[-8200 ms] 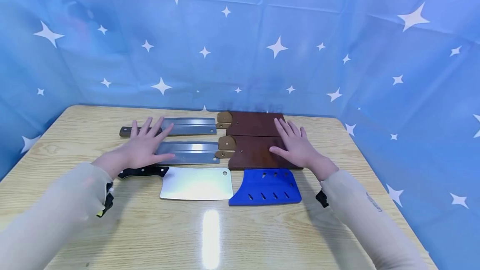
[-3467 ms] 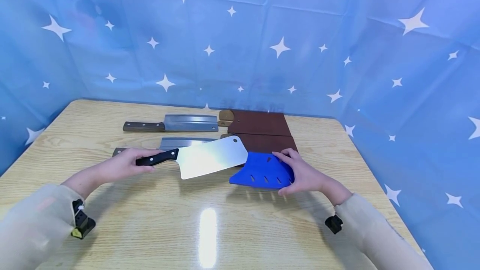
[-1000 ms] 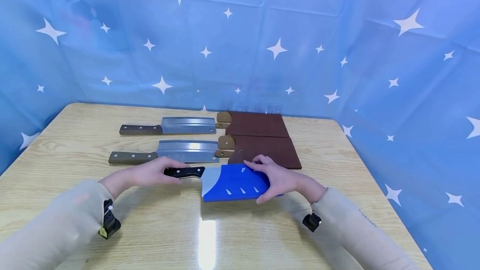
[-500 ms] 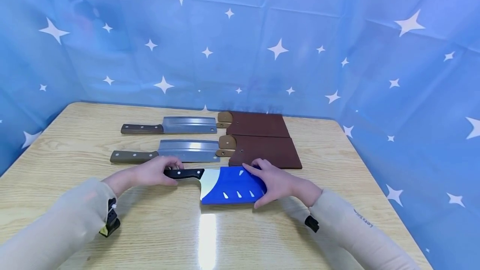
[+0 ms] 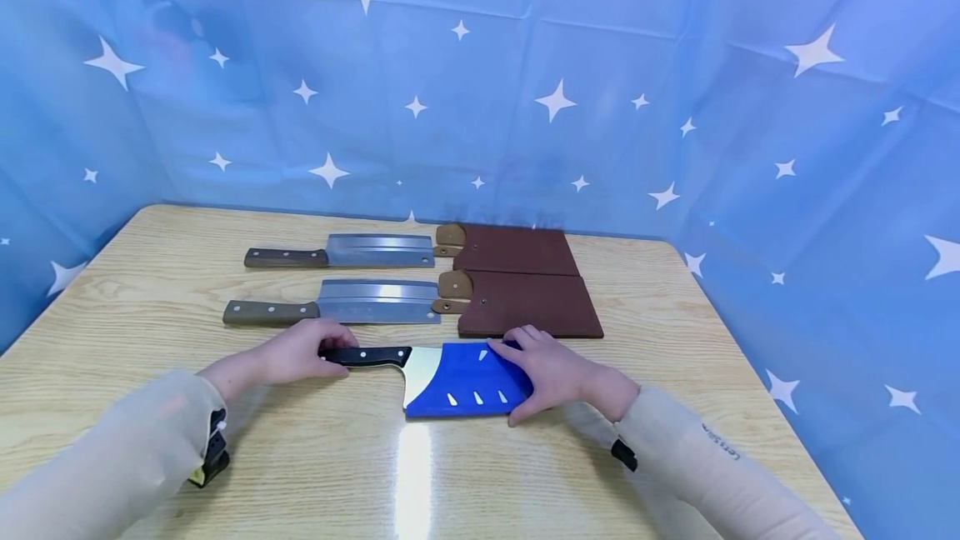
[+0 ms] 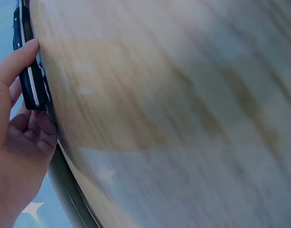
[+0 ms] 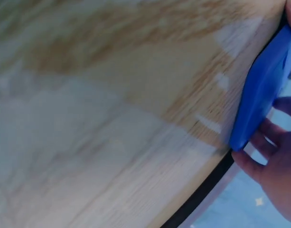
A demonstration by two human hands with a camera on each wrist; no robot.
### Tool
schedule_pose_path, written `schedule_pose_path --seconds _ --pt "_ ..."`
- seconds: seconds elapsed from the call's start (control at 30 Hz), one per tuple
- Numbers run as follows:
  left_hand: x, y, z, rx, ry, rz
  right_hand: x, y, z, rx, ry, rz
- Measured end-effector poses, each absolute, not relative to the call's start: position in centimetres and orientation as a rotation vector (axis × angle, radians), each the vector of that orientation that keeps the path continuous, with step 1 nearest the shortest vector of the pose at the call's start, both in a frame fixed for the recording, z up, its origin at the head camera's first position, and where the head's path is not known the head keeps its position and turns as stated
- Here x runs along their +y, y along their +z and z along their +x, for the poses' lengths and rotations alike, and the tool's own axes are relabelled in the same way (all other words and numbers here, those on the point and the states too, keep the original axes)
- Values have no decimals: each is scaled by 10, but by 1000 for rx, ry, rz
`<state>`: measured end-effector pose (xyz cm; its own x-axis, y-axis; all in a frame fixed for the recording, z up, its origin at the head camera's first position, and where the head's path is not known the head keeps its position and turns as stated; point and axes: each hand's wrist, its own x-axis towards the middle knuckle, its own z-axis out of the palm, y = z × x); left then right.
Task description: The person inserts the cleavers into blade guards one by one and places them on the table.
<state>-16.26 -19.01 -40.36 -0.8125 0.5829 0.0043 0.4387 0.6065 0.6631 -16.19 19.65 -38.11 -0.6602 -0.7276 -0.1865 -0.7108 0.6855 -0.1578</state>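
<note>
A cleaver with a black riveted handle lies near the middle of the table, most of its blade inside a blue slotted blade cover. Only the heel of the blade shows bare. My left hand holds the handle's end between thumb and fingers; the left wrist view has the thumb along the black handle. At the cover's right end my right hand grips its far and near edges. In the right wrist view, fingers touch the blue cover.
Behind lie two more cleavers, one with a dark brown handle, one with a grey-brown handle. Two brown leather sheaths with tan straps lie to their right. A blue starred curtain hangs beyond the wooden table.
From lying spread over the table, my hands took the cleaver and the blue cover. The blade has gone into the cover. In the last second both came down slightly nearer me onto the table.
</note>
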Motion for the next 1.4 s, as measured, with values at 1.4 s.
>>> schedule_pose_path --seconds 1.4 --pt "-274 -396 -196 2771 940 488 255 -387 -253 2775 -206 -633"
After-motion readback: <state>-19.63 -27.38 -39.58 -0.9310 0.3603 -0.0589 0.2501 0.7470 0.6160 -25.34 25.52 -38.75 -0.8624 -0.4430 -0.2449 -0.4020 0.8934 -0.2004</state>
